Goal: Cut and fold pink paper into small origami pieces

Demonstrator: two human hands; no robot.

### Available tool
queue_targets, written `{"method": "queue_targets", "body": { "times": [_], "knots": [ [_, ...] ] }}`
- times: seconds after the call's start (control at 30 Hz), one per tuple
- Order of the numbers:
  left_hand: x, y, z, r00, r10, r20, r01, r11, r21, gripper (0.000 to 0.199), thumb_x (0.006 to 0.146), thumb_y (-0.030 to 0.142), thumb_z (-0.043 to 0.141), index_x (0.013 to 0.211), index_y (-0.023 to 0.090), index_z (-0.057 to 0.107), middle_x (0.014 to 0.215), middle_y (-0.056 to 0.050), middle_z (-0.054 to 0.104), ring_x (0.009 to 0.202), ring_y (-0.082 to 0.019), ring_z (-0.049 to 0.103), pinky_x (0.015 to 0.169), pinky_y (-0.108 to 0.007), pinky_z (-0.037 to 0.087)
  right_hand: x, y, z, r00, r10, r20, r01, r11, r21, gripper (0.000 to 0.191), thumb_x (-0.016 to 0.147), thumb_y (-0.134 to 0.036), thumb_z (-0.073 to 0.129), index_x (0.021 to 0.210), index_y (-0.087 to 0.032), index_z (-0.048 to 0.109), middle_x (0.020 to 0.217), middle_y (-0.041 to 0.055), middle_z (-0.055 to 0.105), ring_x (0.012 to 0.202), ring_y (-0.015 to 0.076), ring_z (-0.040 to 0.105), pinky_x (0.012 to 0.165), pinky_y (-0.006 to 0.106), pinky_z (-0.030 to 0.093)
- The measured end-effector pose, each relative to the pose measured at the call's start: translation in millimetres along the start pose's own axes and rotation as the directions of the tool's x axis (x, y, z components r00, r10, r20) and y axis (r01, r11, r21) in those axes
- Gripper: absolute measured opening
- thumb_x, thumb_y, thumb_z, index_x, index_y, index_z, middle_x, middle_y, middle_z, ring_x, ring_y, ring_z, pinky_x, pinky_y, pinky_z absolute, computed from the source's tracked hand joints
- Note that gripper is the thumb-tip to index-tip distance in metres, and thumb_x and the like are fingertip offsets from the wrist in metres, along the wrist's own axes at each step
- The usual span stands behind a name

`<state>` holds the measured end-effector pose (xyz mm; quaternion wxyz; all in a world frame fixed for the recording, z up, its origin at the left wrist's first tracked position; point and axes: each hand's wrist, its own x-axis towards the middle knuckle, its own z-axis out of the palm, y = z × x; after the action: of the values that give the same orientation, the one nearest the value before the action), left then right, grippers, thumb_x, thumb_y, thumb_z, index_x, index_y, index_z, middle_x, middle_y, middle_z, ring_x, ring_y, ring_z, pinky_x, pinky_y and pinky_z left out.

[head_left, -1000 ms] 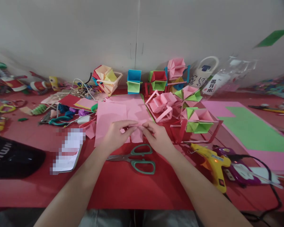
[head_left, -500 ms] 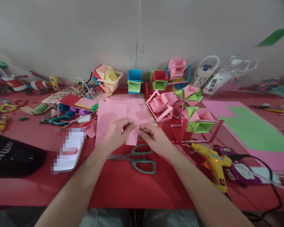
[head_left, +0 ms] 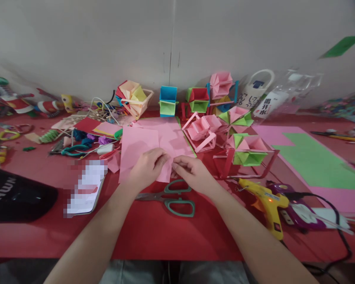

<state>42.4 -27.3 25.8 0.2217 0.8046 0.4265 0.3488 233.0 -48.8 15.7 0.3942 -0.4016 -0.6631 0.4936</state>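
My left hand [head_left: 149, 165] is closed in a pinch on a pink piece of paper [head_left: 165, 174], which shows below its fingers. Close beside it, my right hand [head_left: 193, 169] has thumb and forefinger pinched together at the paper's right edge; the fingertips hide much of the contact. Under and behind the hands lie larger pink paper sheets [head_left: 138, 144]. A pair of green-handled scissors [head_left: 179, 202] rests on the red table just in front of the hands, blades pointing left.
Folded paper models, such as a pink one [head_left: 202, 130] and a green-and-pink one [head_left: 248, 152], stand behind and right. A yellow glue gun [head_left: 268, 201] lies right beside a purple power strip [head_left: 304, 221]. Left are a phone [head_left: 90, 189], a black cup [head_left: 17, 197] and craft scraps.
Both hands have stayed nearly in place, with the fingertips shifting slightly at the pink paper. The scissors and surrounding things have not moved.
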Motion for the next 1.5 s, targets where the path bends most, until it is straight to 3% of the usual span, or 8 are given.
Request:
{"method": "queue_targets", "body": {
  "times": [0.17, 0.5, 0.73, 0.9, 1.1, 1.33, 1.5],
  "knots": [
    [-1.0, -1.2, -0.7, 0.999, 0.046, 0.009, -0.046, 0.999, 0.016, 0.018, 0.096, 0.018, 0.046, 0.084, 0.018, 0.059, 0.081, -0.002, 0.065, 0.075, -0.015, 0.057, 0.071, -0.027, 0.043, -0.3, -2.2, 2.1, 0.999, 0.034, 0.015, -0.034, 0.999, 0.022, 0.008, 0.090, -0.026, 0.057, 0.085, -0.019, 0.059, 0.073, -0.0007, 0.064, 0.071, 0.0145, 0.069, 0.068, 0.026, 0.056],
    [-0.8, -0.1, -0.9, 1.000, 0.024, -0.002, -0.024, 1.000, -0.015, 0.016, 0.094, 0.017, 0.049, 0.086, 0.019, 0.063, 0.083, -0.002, 0.068, 0.076, -0.015, 0.060, 0.072, -0.026, 0.046, -0.3, -5.4, 1.5, 1.000, 0.015, 0.000, -0.015, 1.000, -0.006, 0.015, 0.092, -0.030, 0.056, 0.083, -0.019, 0.059, 0.072, -0.0006, 0.062, 0.069, 0.0141, 0.066, 0.067, 0.026, 0.055],
    [-0.6, 1.6, 0.9, 1.000, -0.010, 0.003, 0.010, 0.994, -0.111, 0.017, 0.095, 0.026, 0.054, 0.088, 0.019, 0.067, 0.080, -0.001, 0.069, 0.074, -0.014, 0.060, 0.067, -0.024, 0.047, 0.8, -5.2, -0.4, 0.992, -0.101, -0.077, 0.085, 0.978, -0.191, 0.022, 0.096, -0.035, 0.054, 0.087, -0.018, 0.063, 0.071, -0.0009, 0.062, 0.064, 0.0116, 0.059, 0.060, 0.022, 0.047],
    [1.2, 1.5, -3.0, 0.991, -0.111, -0.081, 0.084, 0.957, -0.278, 0.020, 0.088, 0.037, 0.068, 0.096, 0.019, 0.070, 0.088, -0.004, 0.073, 0.082, -0.017, 0.067, 0.075, -0.028, 0.053, -2.6, -6.7, -3.8, 0.948, -0.276, -0.158, 0.197, 0.900, -0.389, 0.017, 0.098, -0.027, 0.051, 0.094, -0.020, 0.066, 0.084, 0.0029, 0.070, 0.076, 0.0148, 0.065, 0.069, 0.025, 0.050],
    [0.7, 5.1, -9.8, 0.980, -0.120, -0.161, 0.059, 0.937, -0.343, 0.009, 0.082, 0.028, 0.073, 0.086, 0.021, 0.076, 0.087, -0.004, 0.078, 0.085, -0.020, 0.072, 0.080, -0.032, 0.058, -3.8, -4.5, -7.5, 0.852, -0.503, -0.146, 0.361, 0.766, -0.532, 0.023, 0.096, -0.014, 0.049, 0.107, -0.024, 0.067, 0.103, 0.0061, 0.072, 0.100, 0.0205, 0.066, 0.090, 0.035, 0.052],
    [-3.4, 10.9, -12.3, 0.965, -0.120, -0.235, 0.048, 0.955, -0.291, 0.006, 0.081, 0.023, 0.075, 0.086, 0.023, 0.078, 0.089, -0.001, 0.079, 0.086, -0.021, 0.074, 0.082, -0.031, 0.060, -4.1, -4.3, -7.2, 0.819, -0.549, -0.165, 0.393, 0.747, -0.536, 0.026, 0.095, -0.013, 0.049, 0.109, -0.025, 0.068, 0.105, 0.0062, 0.072, 0.102, 0.0209, 0.067, 0.090, 0.037, 0.054],
    [-1.7, 12.0, -14.0, 0.970, -0.100, -0.221, 0.038, 0.963, -0.267, 0.008, 0.080, 0.024, 0.076, 0.088, 0.022, 0.078, 0.092, -0.002, 0.079, 0.088, -0.020, 0.074, 0.084, -0.031, 0.059, -5.5, -6.3, -7.6, 0.783, -0.586, -0.208, 0.404, 0.733, -0.547, 0.025, 0.096, -0.014, 0.051, 0.107, -0.026, 0.070, 0.105, 0.0056, 0.073, 0.101, 0.0206, 0.068, 0.092, 0.037, 0.054]
  ]
}}
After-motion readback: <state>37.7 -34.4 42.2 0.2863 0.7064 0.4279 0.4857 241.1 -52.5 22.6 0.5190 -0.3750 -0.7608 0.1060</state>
